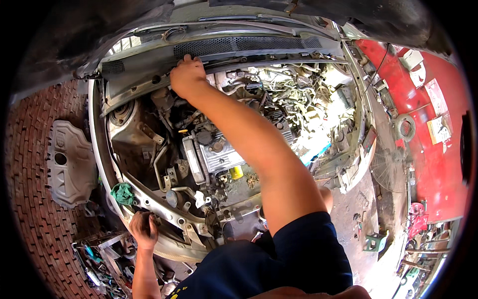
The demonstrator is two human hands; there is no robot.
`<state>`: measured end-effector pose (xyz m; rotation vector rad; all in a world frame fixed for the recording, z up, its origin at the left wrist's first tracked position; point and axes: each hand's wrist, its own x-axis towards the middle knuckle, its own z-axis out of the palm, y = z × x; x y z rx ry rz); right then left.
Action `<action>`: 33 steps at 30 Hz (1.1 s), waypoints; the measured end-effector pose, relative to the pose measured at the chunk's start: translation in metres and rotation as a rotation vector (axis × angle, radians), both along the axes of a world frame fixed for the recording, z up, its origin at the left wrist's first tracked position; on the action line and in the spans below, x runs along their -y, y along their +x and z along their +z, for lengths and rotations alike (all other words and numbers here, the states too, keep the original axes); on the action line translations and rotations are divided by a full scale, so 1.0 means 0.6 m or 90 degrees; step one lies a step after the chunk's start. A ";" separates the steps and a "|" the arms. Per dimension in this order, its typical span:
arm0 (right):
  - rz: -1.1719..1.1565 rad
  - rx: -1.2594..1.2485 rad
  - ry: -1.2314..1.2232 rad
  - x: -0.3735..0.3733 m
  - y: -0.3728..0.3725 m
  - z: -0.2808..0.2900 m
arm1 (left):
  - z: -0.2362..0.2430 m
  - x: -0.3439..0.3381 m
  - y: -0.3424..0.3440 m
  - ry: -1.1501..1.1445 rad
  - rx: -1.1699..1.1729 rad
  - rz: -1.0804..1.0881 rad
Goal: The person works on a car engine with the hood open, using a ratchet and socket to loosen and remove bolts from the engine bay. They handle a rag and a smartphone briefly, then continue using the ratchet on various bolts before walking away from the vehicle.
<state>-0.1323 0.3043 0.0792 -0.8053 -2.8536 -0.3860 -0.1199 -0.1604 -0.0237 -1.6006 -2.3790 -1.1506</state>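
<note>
My right hand point(188, 77) reaches across the engine bay to the grey plastic cowl panel point(134, 82) below the windscreen, its fingers curled on the panel's front edge. Beneath my forearm lies the engine with its silver ribbed cover point(219, 157) and many hoses and wires. My left hand point(143, 229) is closed at the car's front left corner, just below a crumpled green cloth point(123, 194); what it grips, if anything, I cannot make out.
The dark raised bonnet point(59, 45) arches overhead. A grey metal shield point(72, 164) is by a brick surface at left, above cluttered tools point(99, 264). At right are a red panel point(428, 174), a fan point(386, 167) and a green stool point(374, 243).
</note>
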 end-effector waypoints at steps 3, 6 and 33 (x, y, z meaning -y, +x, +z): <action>-0.046 -0.035 0.003 0.010 -0.018 -0.010 | -0.002 0.005 0.000 -0.015 -0.021 -0.005; -0.022 -0.038 -0.008 0.010 -0.015 -0.014 | -0.006 0.009 0.001 -0.028 -0.013 -0.001; -0.237 -0.907 -0.853 0.256 0.451 -0.241 | -0.030 0.024 -0.013 -0.016 0.007 0.019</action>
